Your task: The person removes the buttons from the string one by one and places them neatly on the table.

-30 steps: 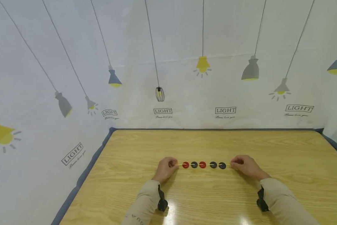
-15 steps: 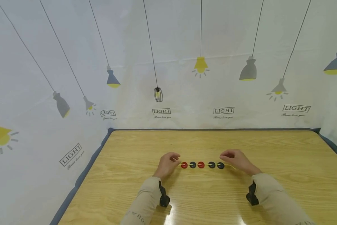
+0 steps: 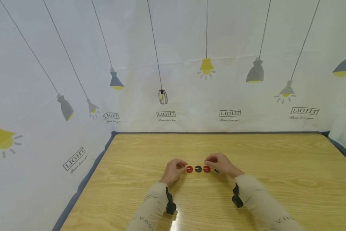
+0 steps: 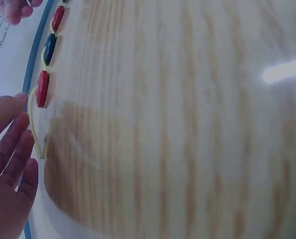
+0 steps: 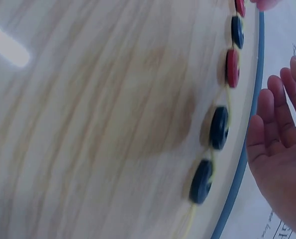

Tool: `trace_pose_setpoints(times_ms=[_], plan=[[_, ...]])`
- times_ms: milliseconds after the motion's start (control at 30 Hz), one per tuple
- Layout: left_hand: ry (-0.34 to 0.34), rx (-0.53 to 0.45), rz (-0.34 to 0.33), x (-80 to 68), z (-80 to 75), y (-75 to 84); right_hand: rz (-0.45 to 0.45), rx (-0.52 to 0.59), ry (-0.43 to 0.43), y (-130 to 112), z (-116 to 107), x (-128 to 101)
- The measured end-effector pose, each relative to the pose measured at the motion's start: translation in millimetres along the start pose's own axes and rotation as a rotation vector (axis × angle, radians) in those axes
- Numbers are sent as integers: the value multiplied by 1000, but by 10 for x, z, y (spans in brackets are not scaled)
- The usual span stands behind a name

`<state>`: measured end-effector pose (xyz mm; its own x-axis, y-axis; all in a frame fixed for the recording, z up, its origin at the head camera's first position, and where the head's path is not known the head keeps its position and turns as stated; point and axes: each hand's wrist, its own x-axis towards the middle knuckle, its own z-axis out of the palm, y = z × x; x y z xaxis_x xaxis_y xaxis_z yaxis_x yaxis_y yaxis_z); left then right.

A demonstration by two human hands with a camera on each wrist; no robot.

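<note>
A yellow cord (image 4: 34, 132) threads through a row of round, button-like discs on the table. From the left in the head view run a red disc (image 3: 189, 169), a dark disc (image 3: 198, 169) and a second red disc (image 3: 206, 169). Two more dark discs, the nearer one (image 5: 201, 182) and its neighbour (image 5: 219, 128), show fully in the right wrist view. My left hand (image 3: 173, 170) has relaxed fingers beside the cord's left end, holding nothing. Loosely bent over the right part of the row, my right hand (image 3: 222, 164) grips nothing and hides the last disc from the head camera.
The wooden table (image 3: 150, 147) ends at a white wall cloth (image 3: 190, 96) printed with lamps, edged in dark blue along the back and left. A black wrist mount (image 3: 170, 205) sits on the left sleeve, another mount (image 3: 237, 199) on the right.
Both hands have let go of the cord's ends. My right hand has moved left over the dark discs; the left has stayed near the left end. The row lies nearly in place.
</note>
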<state>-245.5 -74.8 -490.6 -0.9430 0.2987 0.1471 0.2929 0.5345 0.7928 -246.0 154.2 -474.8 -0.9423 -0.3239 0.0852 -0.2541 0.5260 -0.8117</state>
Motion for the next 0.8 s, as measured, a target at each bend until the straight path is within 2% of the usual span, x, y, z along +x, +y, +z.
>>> trace_pose_setpoints(times_ms=[233, 333, 367, 467, 567, 633, 800], plan=[[-7, -8, -2, 0, 11, -25, 22, 46, -6, -77, 232, 120], [-11, 4, -10, 0, 14, -42, -14, 55, 3, -76, 301, 152], [-14, 5, -14, 1, 14, -46, -66, 51, 11, 1, 337, 186], [-20, 6, -19, 5, 18, -65, -106, 27, 24, -5, 370, 188], [-19, 5, -7, 13, 23, -92, -82, -2, 32, -46, 394, 189], [-19, -2, 3, 17, 25, -109, -10, -18, 24, -165, 391, 166], [-22, -17, 13, 22, 27, -122, 23, -69, 19, -200, 448, 203]])
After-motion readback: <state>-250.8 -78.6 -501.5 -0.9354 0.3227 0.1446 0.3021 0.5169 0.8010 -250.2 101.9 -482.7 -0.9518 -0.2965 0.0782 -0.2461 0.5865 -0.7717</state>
